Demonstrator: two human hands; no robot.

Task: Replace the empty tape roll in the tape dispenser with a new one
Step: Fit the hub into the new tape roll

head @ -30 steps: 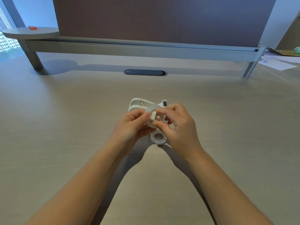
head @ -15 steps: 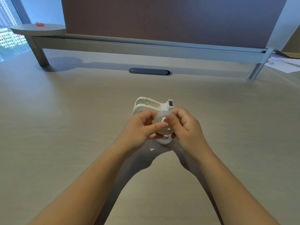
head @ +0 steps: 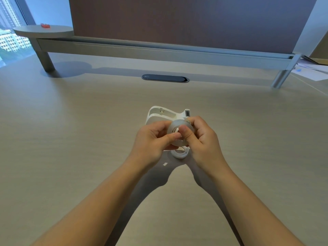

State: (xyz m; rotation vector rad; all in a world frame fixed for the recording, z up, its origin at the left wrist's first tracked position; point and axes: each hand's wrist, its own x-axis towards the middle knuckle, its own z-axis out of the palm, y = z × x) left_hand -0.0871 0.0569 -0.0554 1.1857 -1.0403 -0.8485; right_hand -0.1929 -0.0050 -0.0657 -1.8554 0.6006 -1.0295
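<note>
Since a second ago, the tape roll (head: 179, 133) turned face-on. Left hand (head: 154, 142) and right hand (head: 200, 137) both pinched it; dispenser (head: 163, 115) lay behind.

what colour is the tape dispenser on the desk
White, seen in the head view: the dispenser lies on the desk just beyond the hands.

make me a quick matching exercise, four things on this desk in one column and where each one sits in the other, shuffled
Things:
1. tape roll
2. tape dispenser
3. white ring
4. red object

Places:
A. lying on the desk just below the hands
B. on the round shelf at the far left
C. held up between the left hand and right hand
D. standing on the desk just behind the hands

Pairs: 1-C, 2-D, 3-A, 4-B
</note>
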